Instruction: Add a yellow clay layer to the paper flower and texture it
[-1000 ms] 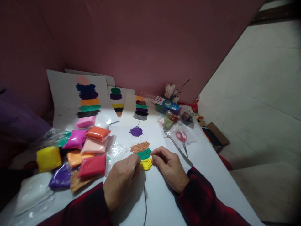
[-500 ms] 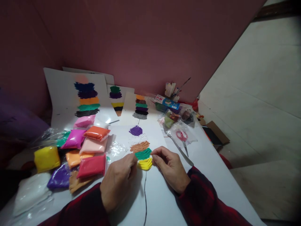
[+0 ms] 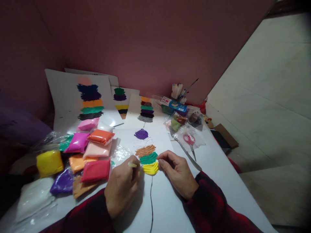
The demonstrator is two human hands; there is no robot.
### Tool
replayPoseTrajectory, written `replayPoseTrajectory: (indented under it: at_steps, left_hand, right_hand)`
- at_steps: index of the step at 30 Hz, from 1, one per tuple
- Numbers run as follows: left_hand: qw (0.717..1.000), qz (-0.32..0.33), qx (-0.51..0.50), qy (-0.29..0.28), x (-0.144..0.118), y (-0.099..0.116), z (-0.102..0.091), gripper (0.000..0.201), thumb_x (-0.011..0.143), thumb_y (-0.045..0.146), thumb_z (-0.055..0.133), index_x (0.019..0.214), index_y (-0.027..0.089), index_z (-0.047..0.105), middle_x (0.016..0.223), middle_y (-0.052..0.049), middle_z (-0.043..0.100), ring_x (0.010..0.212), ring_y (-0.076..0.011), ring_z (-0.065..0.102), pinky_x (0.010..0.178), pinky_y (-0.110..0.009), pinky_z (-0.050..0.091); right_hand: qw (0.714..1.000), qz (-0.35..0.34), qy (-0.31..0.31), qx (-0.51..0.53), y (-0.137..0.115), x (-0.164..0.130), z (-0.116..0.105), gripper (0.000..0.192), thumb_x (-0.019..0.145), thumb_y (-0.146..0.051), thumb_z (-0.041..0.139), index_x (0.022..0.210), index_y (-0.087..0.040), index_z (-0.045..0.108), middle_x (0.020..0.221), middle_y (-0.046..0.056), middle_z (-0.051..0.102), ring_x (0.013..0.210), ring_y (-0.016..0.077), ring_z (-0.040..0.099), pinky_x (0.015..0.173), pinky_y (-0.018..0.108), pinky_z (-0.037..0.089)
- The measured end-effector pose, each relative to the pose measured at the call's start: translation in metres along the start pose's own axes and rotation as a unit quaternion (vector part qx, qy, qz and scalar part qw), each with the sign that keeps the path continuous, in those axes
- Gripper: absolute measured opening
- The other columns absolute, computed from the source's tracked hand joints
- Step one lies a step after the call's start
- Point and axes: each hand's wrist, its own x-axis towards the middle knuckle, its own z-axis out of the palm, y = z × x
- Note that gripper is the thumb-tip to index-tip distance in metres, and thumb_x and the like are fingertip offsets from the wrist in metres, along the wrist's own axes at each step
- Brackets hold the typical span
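A white sheet (image 3: 121, 137) bears stacked bands of modelling clay: purple (image 3: 141, 134), white, ribbed brown (image 3: 145, 150), green (image 3: 148, 158) and yellow (image 3: 150, 168) at the bottom. Left of the yellow band, my left hand (image 3: 123, 183) is closed, and a small pale yellow piece (image 3: 132, 165) pokes out at its curled index finger; whether it is clay or a tool's tip I cannot tell. My right hand (image 3: 178, 173) pinches thumb and index finger together at the right edge of the green and yellow bands. Anything between those fingertips is hidden. Below the yellow runs a thin dark line (image 3: 151, 204).
Packets of coloured clay, including red (image 3: 95, 171) and yellow (image 3: 50, 163), crowd the left. On the right lie a fork (image 3: 182, 145), red-handled scissors (image 3: 189, 139) and bagged clay (image 3: 178, 121). Finished sheets (image 3: 59, 103) lean against the pink wall (image 3: 136, 42).
The pale yellow piece now shows at my left hand, whose fingers have turned slightly and drawn back from the yellow band. My right hand stays nearly in place.
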Motion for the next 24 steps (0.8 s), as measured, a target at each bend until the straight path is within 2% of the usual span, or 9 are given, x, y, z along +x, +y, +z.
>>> replayPoseTrajectory:
  at_steps: [4, 8, 11, 13, 17, 24]
  left_hand:
    - [1.0, 0.002, -0.001, 0.024, 0.001, 0.002, -0.001, 0.014, 0.086, 0.015, 0.041, 0.077, 0.02, 0.051, 0.059, 0.002, 0.056, 0.048, -0.0134, 0.055, 0.047, -0.024, 0.041]
    - [0.997, 0.014, -0.029, 0.075, -0.001, 0.002, -0.001, 0.012, 0.085, 0.013, 0.047, 0.076, 0.02, 0.052, 0.056, 0.005, 0.053, 0.044, -0.0098, 0.05, 0.045, -0.021, 0.039]
    - [0.992, 0.032, -0.062, 0.104, -0.002, 0.003, -0.002, 0.011, 0.086, 0.011, 0.049, 0.08, 0.019, 0.054, 0.062, 0.004, 0.057, 0.044, -0.008, 0.049, 0.045, -0.02, 0.039]
    - [0.989, 0.056, -0.1, 0.095, -0.003, 0.005, -0.001, 0.012, 0.088, 0.01, 0.049, 0.085, 0.019, 0.056, 0.068, 0.003, 0.06, 0.05, -0.0085, 0.053, 0.048, -0.019, 0.042]
    - [0.982, 0.085, -0.164, 0.041, 0.0, 0.007, 0.005, 0.015, 0.091, 0.008, 0.047, 0.09, 0.02, 0.056, 0.073, 0.001, 0.06, 0.062, -0.0108, 0.059, 0.057, -0.021, 0.048]
    - [0.985, 0.033, -0.172, 0.007, 0.005, 0.005, 0.013, 0.011, 0.089, 0.011, 0.051, 0.09, 0.02, 0.058, 0.07, 0.001, 0.062, 0.057, -0.0116, 0.058, 0.052, -0.022, 0.044]
  right_hand:
    - [1.0, -0.001, 0.0, 0.004, 0.001, -0.001, 0.0, 0.012, 0.087, -0.027, 0.058, 0.085, -0.016, 0.064, 0.064, -0.001, 0.057, 0.054, 0.01, 0.047, 0.046, 0.021, 0.036]
    - [1.0, 0.013, 0.006, 0.017, 0.001, -0.001, 0.0, 0.014, 0.087, -0.029, 0.059, 0.085, -0.016, 0.064, 0.062, -0.002, 0.056, 0.05, 0.0092, 0.044, 0.044, 0.021, 0.035]
    - [0.999, 0.024, 0.01, 0.019, 0.0, 0.0, 0.0, 0.016, 0.086, -0.031, 0.059, 0.085, -0.016, 0.063, 0.061, -0.002, 0.056, 0.047, 0.0087, 0.043, 0.041, 0.02, 0.033]
    - [0.999, 0.025, 0.009, 0.022, 0.0, 0.0, 0.0, 0.016, 0.086, -0.032, 0.059, 0.085, -0.016, 0.063, 0.061, -0.002, 0.056, 0.047, 0.0083, 0.041, 0.04, 0.02, 0.032]
    - [0.999, 0.023, 0.004, 0.024, -0.001, 0.001, 0.0, 0.016, 0.086, -0.032, 0.058, 0.085, -0.017, 0.063, 0.061, -0.002, 0.055, 0.047, 0.0081, 0.041, 0.04, 0.02, 0.031]
    - [0.999, 0.023, 0.006, 0.027, -0.002, 0.0, 0.0, 0.015, 0.086, -0.03, 0.059, 0.085, -0.016, 0.063, 0.061, -0.002, 0.056, 0.048, 0.0086, 0.043, 0.041, 0.02, 0.032]
